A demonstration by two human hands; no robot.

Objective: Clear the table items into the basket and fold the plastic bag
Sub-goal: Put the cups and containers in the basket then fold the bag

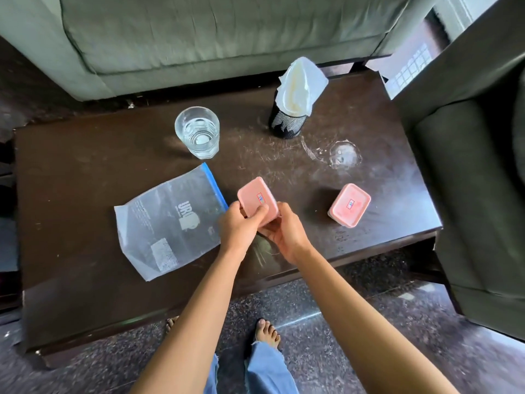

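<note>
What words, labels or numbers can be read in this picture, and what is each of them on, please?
"UR", followed by unclear letters: large print on the plastic bag.
Fine print on the plastic bag: too small to read.
Sticker on the held pink container: blurred, unreadable.
Sticker on the other pink container: blurred, unreadable.

The table is dark wood, glossy but scratched and dusty. The glass is clear, smooth. The plastic bag is a thin, cloudy, slightly shiny film. The middle pink box and the right pink box have matt plastic lids. The basket is black mesh.
</note>
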